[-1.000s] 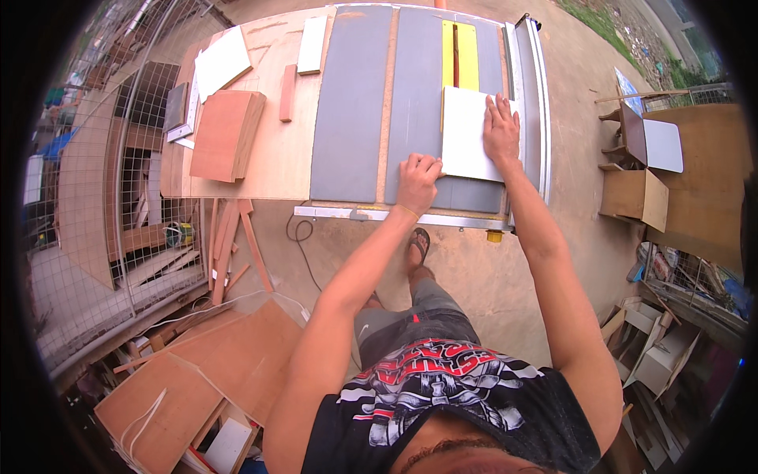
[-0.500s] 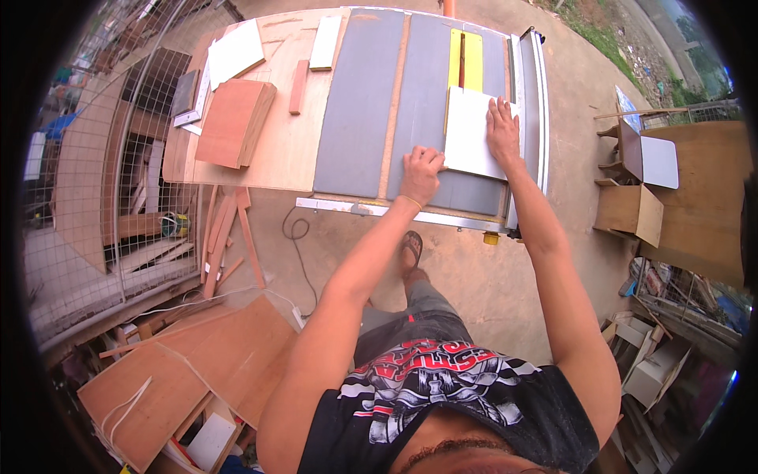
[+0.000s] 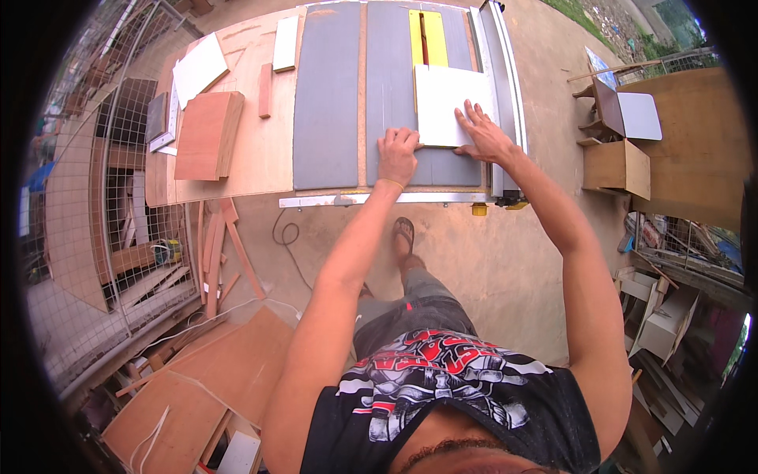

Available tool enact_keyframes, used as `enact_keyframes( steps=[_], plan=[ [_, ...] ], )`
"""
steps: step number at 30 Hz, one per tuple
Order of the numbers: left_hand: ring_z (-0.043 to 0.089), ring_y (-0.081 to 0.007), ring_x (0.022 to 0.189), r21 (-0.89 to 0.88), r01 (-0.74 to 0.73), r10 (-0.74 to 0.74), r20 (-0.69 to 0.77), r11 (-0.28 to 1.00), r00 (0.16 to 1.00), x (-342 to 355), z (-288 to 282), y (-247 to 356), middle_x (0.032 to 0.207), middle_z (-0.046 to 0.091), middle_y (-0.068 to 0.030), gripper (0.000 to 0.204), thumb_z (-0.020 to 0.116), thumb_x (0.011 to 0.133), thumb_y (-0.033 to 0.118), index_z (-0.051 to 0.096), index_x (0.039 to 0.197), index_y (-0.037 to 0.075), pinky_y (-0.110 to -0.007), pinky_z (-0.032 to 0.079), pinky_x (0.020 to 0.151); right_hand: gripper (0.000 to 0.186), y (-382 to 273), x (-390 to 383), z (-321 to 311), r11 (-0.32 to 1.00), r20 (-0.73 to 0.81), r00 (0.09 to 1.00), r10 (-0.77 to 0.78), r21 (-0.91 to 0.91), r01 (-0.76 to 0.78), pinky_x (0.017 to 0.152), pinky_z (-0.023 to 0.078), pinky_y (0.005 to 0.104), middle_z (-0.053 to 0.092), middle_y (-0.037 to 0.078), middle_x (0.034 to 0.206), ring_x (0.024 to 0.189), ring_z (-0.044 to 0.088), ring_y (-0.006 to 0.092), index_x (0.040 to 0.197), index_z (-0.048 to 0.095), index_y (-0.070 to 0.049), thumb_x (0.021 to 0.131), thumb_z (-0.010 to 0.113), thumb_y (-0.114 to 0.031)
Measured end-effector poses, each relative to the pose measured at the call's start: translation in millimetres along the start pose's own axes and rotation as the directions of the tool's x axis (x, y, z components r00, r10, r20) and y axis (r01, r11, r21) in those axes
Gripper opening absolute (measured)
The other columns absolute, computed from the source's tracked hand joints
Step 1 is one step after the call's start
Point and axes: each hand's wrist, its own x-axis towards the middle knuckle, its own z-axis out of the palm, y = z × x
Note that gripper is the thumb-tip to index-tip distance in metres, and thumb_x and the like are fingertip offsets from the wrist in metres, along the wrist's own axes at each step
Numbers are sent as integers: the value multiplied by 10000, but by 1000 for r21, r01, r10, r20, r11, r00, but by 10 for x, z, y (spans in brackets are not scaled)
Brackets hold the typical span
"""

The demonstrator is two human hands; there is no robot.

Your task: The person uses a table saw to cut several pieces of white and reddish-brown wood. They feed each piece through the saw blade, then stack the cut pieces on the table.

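A square white board point(image 3: 438, 103) lies on the grey saw table point(image 3: 327, 95), over part of a yellow insert plate point(image 3: 438, 43) with a dark slot, beside the long silver fence point(image 3: 509, 95). My left hand point(image 3: 399, 158) is closed, with curled fingertips on the board's near left corner. My right hand point(image 3: 485, 134) has its fingers spread over the board's near right part, its thumb by the near edge.
A wooden side surface point(image 3: 272, 158) carries stacked reddish boards point(image 3: 207, 134), white pieces point(image 3: 197, 69) and a small block point(image 3: 264, 91). Left is wire mesh fencing point(image 3: 71, 237); wooden furniture parts point(image 3: 616, 170) stand right. Offcuts point(image 3: 213, 253) and cables lie below.
The white board has moved slightly farther away over the yellow plate. My right hand has slid back toward the board's near edge, its fingers spreading. The view has shifted.
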Motion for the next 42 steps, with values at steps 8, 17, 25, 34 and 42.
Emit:
enact_keyframes(
  steps=[8, 17, 25, 34, 42],
  plan=[
    [579, -230, 1069, 9, 3, -3, 4, 1000, 1000, 52, 17, -64, 1054, 662, 25, 142, 747, 890, 132, 735, 1030, 142, -432, 414, 890, 1034, -43, 12, -103, 998, 4, 1000, 18, 57, -18, 1304, 284, 513, 177, 294, 1714, 1587, 202, 452, 1660, 264, -46, 886, 805, -466],
    [579, -232, 1075, 11, 12, -12, 0, 1000, 1000, 201, 12, -74, 1047, 659, 17, 110, 751, 890, 134, 720, 995, 137, -434, 411, 903, 1058, 6, 134, -149, 994, -8, 999, 49, 99, -48, 1295, 299, 517, 174, 268, 1725, 1589, 195, 451, 1658, 274, -43, 857, 843, -435],
    [582, -228, 1076, 51, 14, -15, 14, 999, 1000, 339, 76, -124, 1047, 655, 24, 92, 753, 892, 138, 717, 977, 145, -434, 409, 908, 1099, 111, 273, -153, 991, 0, 998, 67, 120, -67, 1288, 295, 524, 136, 229, 1745, 1602, 183, 426, 1677, 249, -96, 835, 859, -450],
    [588, -226, 1066, 43, 28, -27, -4, 999, 1000, 496, 133, -203, 1041, 664, 31, 103, 753, 888, 144, 732, 987, 162, -428, 408, 892, 1093, 151, 405, -270, 989, -19, 997, 74, 127, -71, 1296, 297, 500, 172, 266, 1726, 1589, 206, 445, 1662, 280, -66, 821, 876, -428],
    [598, -219, 1063, 75, 42, -41, -12, 996, 999, 610, 162, -230, 1026, 674, 30, 113, 755, 889, 139, 742, 1000, 153, -429, 415, 905, 1083, 204, 517, -282, 989, -18, 996, 89, 124, -86, 1301, 290, 515, 175, 234, 1736, 1600, 196, 415, 1667, 288, -114, 817, 877, -438]
  ],
)
